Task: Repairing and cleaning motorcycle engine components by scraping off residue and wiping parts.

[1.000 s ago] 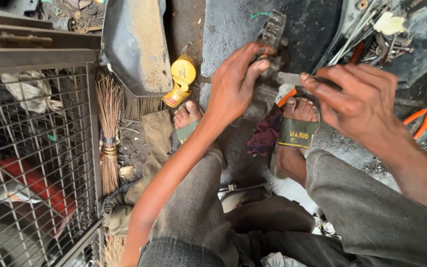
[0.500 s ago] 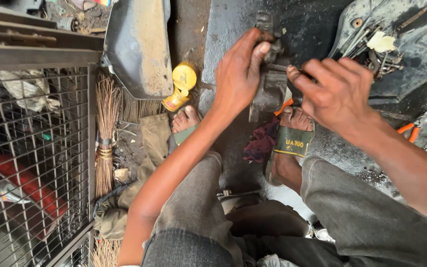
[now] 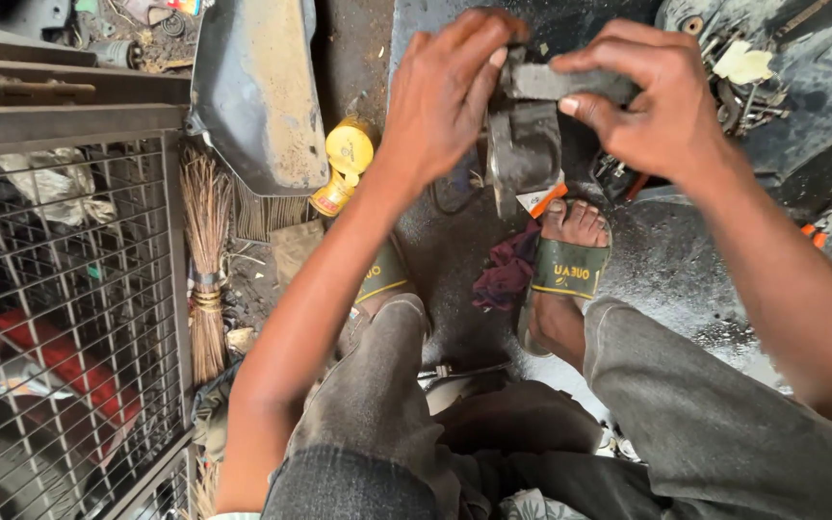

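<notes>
A greasy dark metal part [image 3: 524,144] hangs in the air in front of me, above my feet. My left hand [image 3: 445,91] grips its left side with thumb and fingers. My right hand [image 3: 647,96] pinches its upper bar from the right. Below it my right foot in a green sandal [image 3: 568,268] rests on the oily dark floor, with a maroon rag [image 3: 505,274] beside it. My left foot is mostly hidden under my left forearm.
A yellow-capped bottle [image 3: 344,164] lies by a dusty grey panel [image 3: 257,91]. A straw broom [image 3: 206,270] leans by a wire mesh cage [image 3: 60,318] on the left. Tools and scrap [image 3: 743,82] are piled at the upper right. An orange-handled tool [image 3: 809,231] lies at the right.
Both hands have lifted the metal part up and closer to the camera. My right hand has moved onto its upper bar. The view has shifted a little.
</notes>
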